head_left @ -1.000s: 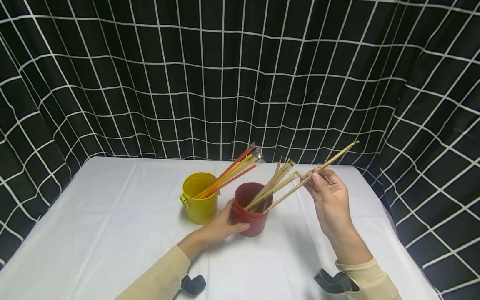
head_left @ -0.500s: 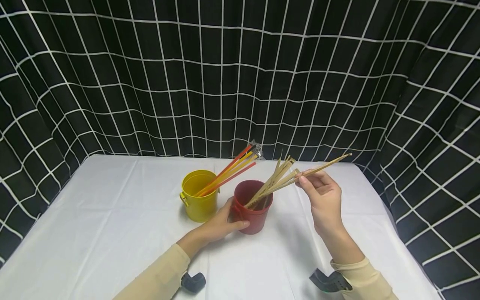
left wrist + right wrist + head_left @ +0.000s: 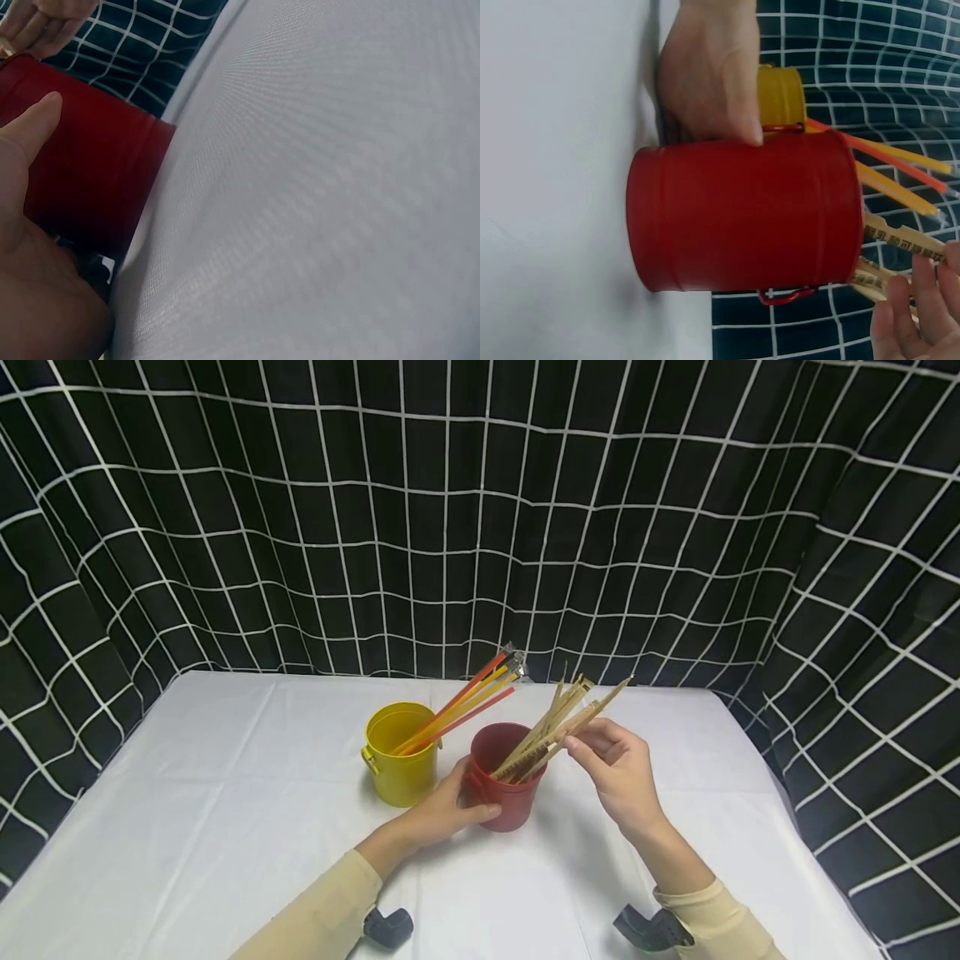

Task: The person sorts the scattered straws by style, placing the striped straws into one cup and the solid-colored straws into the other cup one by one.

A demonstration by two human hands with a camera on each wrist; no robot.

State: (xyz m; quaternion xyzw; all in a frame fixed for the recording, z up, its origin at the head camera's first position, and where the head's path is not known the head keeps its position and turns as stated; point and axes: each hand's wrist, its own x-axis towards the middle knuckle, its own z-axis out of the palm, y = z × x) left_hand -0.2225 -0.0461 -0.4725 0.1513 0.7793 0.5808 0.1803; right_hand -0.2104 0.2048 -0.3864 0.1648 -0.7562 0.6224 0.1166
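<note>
A red metal bucket (image 3: 510, 810) stands on the white cloth, holding several slim tan paper-sleeved sticks (image 3: 542, 739) that lean right. My left hand (image 3: 438, 810) grips its left side, thumb across the front, as the left wrist view also shows on the bucket's wall (image 3: 97, 172). Over the right rim, my right hand (image 3: 618, 777) pinches one tan sleeved stick (image 3: 613, 695) between thumb and fingers. Its lower end is in among the others at the bucket's mouth. Dark printed characters show on a sleeve (image 3: 900, 238) in the right wrist view.
Close left of the red bucket stands a yellow bucket (image 3: 405, 781) with several orange, yellow and red straw-like sticks (image 3: 465, 710) in clear wrapping. A black curtain with a white grid (image 3: 480, 527) surrounds the table (image 3: 225, 843) behind and at both sides.
My right hand has moved left and down toward the red bucket, bringing the pinched stick from outside the rim in among the others. My left hand has kept its grip on the bucket.
</note>
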